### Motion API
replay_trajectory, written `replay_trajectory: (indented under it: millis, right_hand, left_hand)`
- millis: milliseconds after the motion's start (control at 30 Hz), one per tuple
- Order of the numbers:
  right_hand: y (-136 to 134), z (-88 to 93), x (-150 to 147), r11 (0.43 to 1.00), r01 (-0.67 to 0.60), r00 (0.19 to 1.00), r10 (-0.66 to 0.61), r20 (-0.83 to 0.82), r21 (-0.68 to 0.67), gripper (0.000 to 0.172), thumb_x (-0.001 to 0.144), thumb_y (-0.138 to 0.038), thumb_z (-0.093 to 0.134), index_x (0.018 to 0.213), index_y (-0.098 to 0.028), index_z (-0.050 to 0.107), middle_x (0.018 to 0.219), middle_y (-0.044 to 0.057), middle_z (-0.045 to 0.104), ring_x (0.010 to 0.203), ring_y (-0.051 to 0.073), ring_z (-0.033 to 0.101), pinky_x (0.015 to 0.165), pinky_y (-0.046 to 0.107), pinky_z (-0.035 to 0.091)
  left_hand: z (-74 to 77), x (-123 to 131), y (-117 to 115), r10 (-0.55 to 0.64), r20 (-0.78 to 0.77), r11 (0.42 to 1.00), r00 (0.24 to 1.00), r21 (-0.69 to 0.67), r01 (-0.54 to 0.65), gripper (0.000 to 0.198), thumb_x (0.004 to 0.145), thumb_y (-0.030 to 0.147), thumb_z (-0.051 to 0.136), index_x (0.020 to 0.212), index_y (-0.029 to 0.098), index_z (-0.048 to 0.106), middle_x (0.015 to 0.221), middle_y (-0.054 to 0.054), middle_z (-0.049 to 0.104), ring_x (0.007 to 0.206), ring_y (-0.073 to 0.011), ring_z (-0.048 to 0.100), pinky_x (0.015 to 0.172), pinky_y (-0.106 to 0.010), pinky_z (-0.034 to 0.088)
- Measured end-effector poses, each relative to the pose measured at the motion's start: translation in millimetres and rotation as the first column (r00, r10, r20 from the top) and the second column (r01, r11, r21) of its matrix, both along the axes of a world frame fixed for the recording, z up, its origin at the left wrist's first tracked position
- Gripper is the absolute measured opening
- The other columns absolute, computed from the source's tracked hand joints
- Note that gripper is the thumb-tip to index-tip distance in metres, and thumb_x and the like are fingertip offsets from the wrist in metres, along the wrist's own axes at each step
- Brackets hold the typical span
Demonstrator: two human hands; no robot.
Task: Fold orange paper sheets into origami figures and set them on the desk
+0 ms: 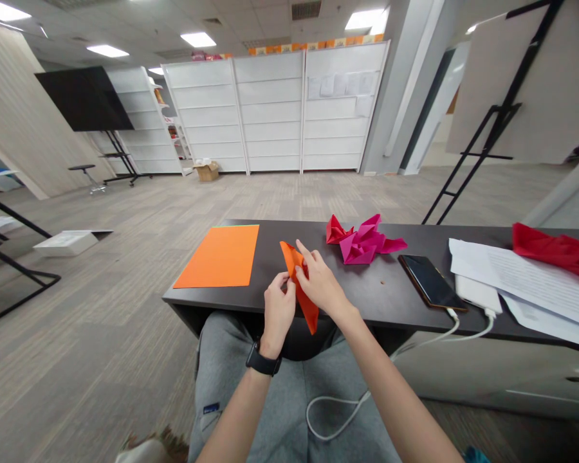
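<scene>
Orange folded paper [309,311] hanging across dark desk's [390,302] near edge, left hand [278,310] pinching its side, right hand [321,283] grasping its upper part, forefinger extending; aligning edges before pressing, then creasing firmly, probably serving fold best.

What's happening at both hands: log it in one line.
left hand: pinching folded orange paper | right hand: touching same paper | orange sheet: flat on desk | phone: on desk

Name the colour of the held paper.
The held paper is orange, as the head view shows.
</scene>
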State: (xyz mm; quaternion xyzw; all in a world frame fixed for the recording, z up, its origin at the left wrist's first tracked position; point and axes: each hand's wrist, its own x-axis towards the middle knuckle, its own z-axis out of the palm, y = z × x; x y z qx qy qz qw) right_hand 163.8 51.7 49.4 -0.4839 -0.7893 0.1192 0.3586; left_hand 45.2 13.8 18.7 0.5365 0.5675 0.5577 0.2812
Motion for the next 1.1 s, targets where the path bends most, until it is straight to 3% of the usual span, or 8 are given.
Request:
replay_trajectory:
  millis: [200,367,533,567,667,733,900,1100]
  right_hand:
    - [18.4,-12.8,-1.9,0.998,-0.033,0.977,0.02,0.21,0.058,0.044,0.102,-0.025,0.034,0.139,-0.022,0.056,0.107,0.01,0.057,0.093,0.021,0.061,0.085,0.035,0.052]
    - [31.2,-30.3,6.0,0.987,-0.158,0.921,0.147,0.36,0.002,0.04,0.102,-0.023,0.035,0.132,-0.023,0.062,0.139,0.012,0.056,0.126,0.025,0.052,0.101,0.044,0.044]
    - [39.4,-41.4,10.0,0.972,-0.229,0.885,0.23,0.404,-0.052,0.04,0.098,-0.019,0.042,0.133,-0.025,0.062,0.144,0.012,0.055,0.132,0.024,0.05,0.106,0.047,0.039]
    - [40.5,-42.1,10.5,0.969,-0.241,0.88,0.242,0.41,-0.054,0.041,0.098,-0.019,0.043,0.134,-0.025,0.061,0.145,0.012,0.055,0.133,0.024,0.05,0.106,0.047,0.039]
    - [43.4,-41.9,11.9,0.962,-0.269,0.861,0.265,0.434,-0.055,0.041,0.098,-0.022,0.043,0.135,-0.026,0.06,0.146,0.013,0.054,0.134,0.025,0.05,0.106,0.048,0.039]
    - [44.3,-41.4,12.8,0.96,-0.276,0.857,0.27,0.438,-0.051,0.04,0.098,-0.022,0.044,0.135,-0.026,0.06,0.146,0.013,0.054,0.133,0.025,0.05,0.106,0.048,0.04]
    - [42.3,-40.3,15.1,0.958,-0.281,0.888,0.284,0.363,-0.062,0.042,0.094,-0.019,0.049,0.135,-0.022,0.057,0.142,0.014,0.057,0.132,0.024,0.051,0.107,0.048,0.039]
    - [53.9,-27.3,16.6,0.938,-0.331,0.88,0.346,0.324,-0.101,0.045,0.091,-0.023,0.056,0.135,-0.017,0.054,0.141,0.015,0.056,0.13,0.025,0.053,0.106,0.045,0.043]
  left_hand:
    - [0.9,4.1,5.9,-0.036,-0.081,0.995,0.996,-0.095,0.028,0.02,0.093,0.02,0.048,0.097,0.017,0.067,0.093,-0.006,0.075,0.077,-0.0154,0.07,0.071,-0.023,0.051]
    - [-1.5,-10.6,10.6,-0.163,-0.241,0.961,0.957,-0.257,0.099,0.022,0.093,0.024,0.05,0.084,0.016,0.068,0.068,-0.002,0.07,0.05,-0.0125,0.062,0.057,-0.023,0.049]
    - [3.5,-50.1,18.2,-0.114,-0.432,0.98,0.895,-0.199,0.028,0.007,0.084,0.015,0.063,0.086,0.016,0.07,0.084,-0.006,0.068,0.081,-0.0199,0.065,0.083,-0.032,0.05]
    - [2.8,-57.3,22.2,-0.104,-0.486,0.986,0.868,-0.162,0.028,0.015,0.086,0.013,0.06,0.096,0.017,0.071,0.094,-0.007,0.067,0.091,-0.0206,0.064,0.09,-0.033,0.048]
    - [-4.6,-70.7,35.5,-0.103,-0.797,0.992,0.596,-0.038,0.121,0.033,0.093,0.015,0.051,0.122,0.018,0.065,0.102,-0.008,0.061,0.097,-0.0216,0.06,0.093,-0.036,0.047]
    - [-11.6,-73.1,41.8,-0.101,-0.838,0.99,0.536,-0.032,0.137,0.037,0.094,0.016,0.048,0.128,0.017,0.062,0.101,-0.008,0.059,0.095,-0.0214,0.059,0.092,-0.035,0.048]
    - [-21.8,-71.9,43.9,-0.061,-0.843,0.993,0.534,0.001,0.115,0.033,0.094,0.017,0.048,0.123,0.018,0.065,0.099,-0.008,0.057,0.095,-0.0222,0.057,0.089,-0.036,0.049]
    - [-24.0,-75.7,43.9,-0.074,-0.77,0.992,0.634,0.008,0.126,0.022,0.093,0.025,0.058,0.113,0.016,0.065,0.105,-0.008,0.057,0.101,-0.0224,0.057,0.094,-0.038,0.048]
